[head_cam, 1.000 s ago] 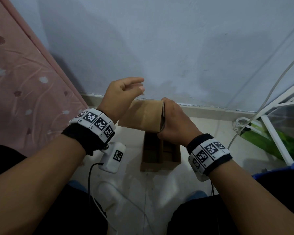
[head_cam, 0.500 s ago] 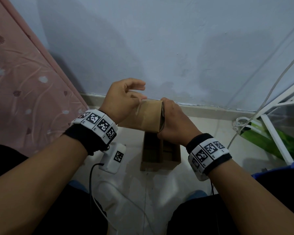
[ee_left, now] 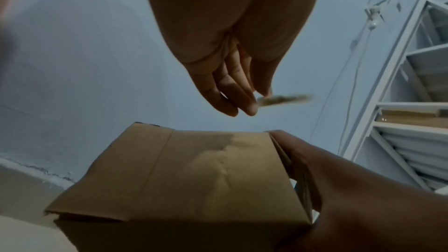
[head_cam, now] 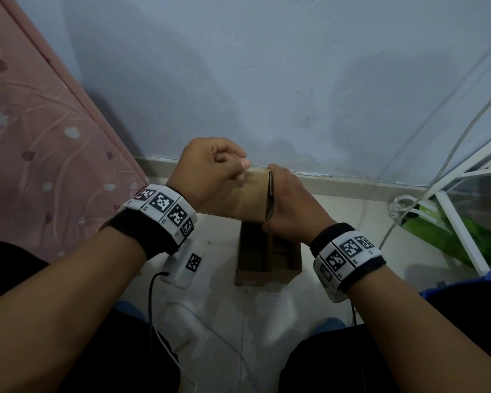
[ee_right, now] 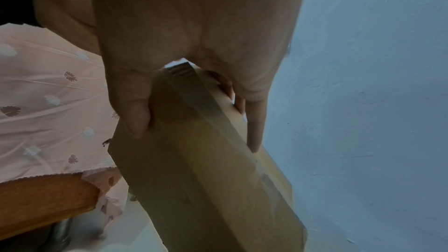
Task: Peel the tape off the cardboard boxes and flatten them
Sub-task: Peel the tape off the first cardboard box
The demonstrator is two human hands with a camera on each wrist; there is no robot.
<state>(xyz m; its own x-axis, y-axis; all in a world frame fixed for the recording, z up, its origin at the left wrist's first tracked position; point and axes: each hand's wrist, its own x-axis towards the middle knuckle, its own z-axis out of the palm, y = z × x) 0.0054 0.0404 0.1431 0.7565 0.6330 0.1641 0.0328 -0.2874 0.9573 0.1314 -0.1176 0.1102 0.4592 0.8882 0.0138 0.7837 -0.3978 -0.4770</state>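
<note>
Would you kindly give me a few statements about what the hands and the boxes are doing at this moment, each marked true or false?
1. The right hand grips the cardboard box by its end. True.
2. The left hand lies flat on the floor. False: it is raised at the box's top edge, fingertips pinching a strip of tape.
3. A second cardboard box sits on the floor below the held one. True.
4. The held box is already flattened. False: it keeps its box shape, and a band of tape runs along one face.
5. A white rack stands to the person's left. False: it is to the right; a pink patterned cloth is to the left.
</note>
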